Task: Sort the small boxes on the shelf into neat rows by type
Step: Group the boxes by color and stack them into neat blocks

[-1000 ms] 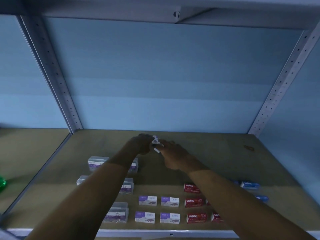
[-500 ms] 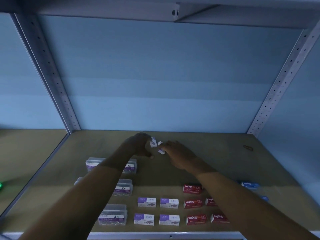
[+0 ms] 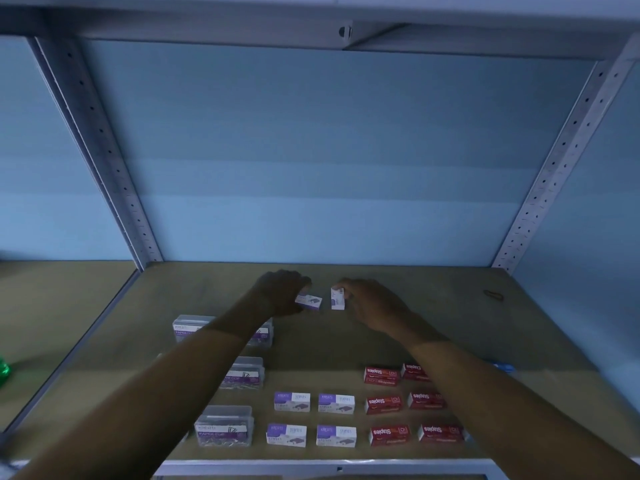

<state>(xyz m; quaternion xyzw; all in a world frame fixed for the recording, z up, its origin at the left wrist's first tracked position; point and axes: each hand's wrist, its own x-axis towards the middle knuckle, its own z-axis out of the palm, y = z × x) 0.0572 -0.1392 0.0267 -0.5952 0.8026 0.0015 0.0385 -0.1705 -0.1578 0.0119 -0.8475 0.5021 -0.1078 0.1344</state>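
Holding one small purple-and-white box apiece, both hands sit over the far middle of the shelf, well behind the rows already laid out. The left hand has its fingers closed round a box lying nearly flat; the right hand pinches a second box stood on end, with a small gap between the two boxes.

Nearer the front edge, four purple staple boxes form a two-by-two block, with red staple boxes in rows to their right and clear paper-clip boxes in a column to their left.

The two held boxes look like the purple type (their print is too small to read for certain), so the sensible step is probably to bring them nearer and set them down as a third row just behind the purple block. To do it well, turn the right-hand box flat first, label up and facing the same way as its neighbours. Lower each one straight down rather than sliding it, since these light boxes would likely nudge the finished rows askew. Match the column spacing of the pairs in front.
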